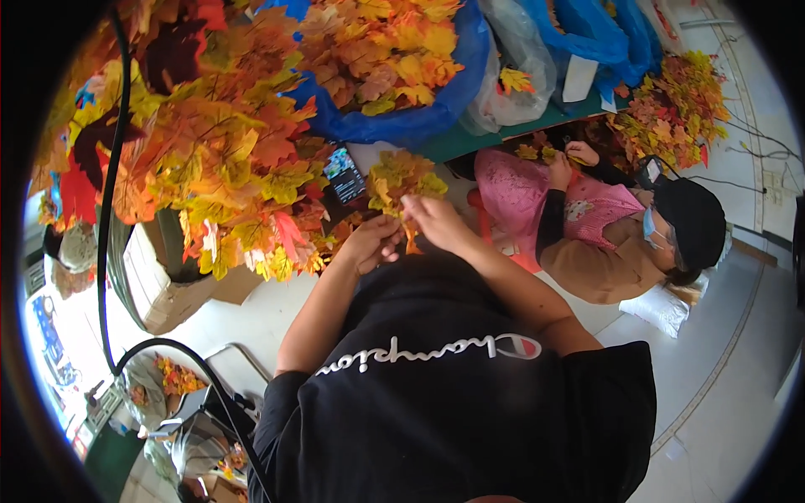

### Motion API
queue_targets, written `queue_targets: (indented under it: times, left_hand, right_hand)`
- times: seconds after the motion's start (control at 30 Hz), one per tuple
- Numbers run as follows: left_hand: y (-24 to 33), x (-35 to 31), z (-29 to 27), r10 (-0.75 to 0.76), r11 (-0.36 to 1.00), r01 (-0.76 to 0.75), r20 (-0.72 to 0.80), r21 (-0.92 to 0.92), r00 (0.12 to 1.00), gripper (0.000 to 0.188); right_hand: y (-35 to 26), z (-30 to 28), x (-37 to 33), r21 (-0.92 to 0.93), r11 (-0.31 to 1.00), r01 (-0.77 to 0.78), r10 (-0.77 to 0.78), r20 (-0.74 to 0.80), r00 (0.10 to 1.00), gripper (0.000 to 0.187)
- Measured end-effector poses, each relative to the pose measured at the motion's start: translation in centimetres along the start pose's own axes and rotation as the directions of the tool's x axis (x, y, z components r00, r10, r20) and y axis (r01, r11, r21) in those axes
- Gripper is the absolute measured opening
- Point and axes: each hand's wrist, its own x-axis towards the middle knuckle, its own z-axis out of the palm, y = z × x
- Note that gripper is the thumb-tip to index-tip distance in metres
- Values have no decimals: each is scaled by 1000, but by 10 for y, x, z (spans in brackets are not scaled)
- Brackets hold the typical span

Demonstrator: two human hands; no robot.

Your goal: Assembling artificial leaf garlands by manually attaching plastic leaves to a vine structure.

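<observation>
A small bunch of artificial maple leaves [401, 178], yellow-green and brownish orange, stands up in front of my body, held between my hands. My left hand [375, 241] has its fingers curled and pinches at the base of the bunch. Close beside it, my right hand [438, 225] is closed at the stems from the other side. Between the two hands an orange leaf [412, 241] hangs down. The stems themselves are mostly hidden by my fingers. Just beyond my left hand lies a phone [344, 174] with a lit screen.
A big heap of artificial autumn leaves [243, 151] fills the left side. Ahead, a blue plastic bag [470, 75] holds more leaves on a green table [470, 141]. At the right, a person [604, 226] in a pink apron handles leaves. A black cable [105, 251] runs down the left.
</observation>
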Motion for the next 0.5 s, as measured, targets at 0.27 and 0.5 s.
queue_targets:
  times: [0.27,0.5]
  left_hand:
    - [2,-9,16,45,999,-45,-7,17,999,14]
    - [-1,-2,10,66,998,-66,35,-11,997,15]
  right_hand:
    - [-9,-15,-16,135,988,-72,66,45,997,38]
    - [-11,-10,-13,-103,976,192,-176,149,973,23]
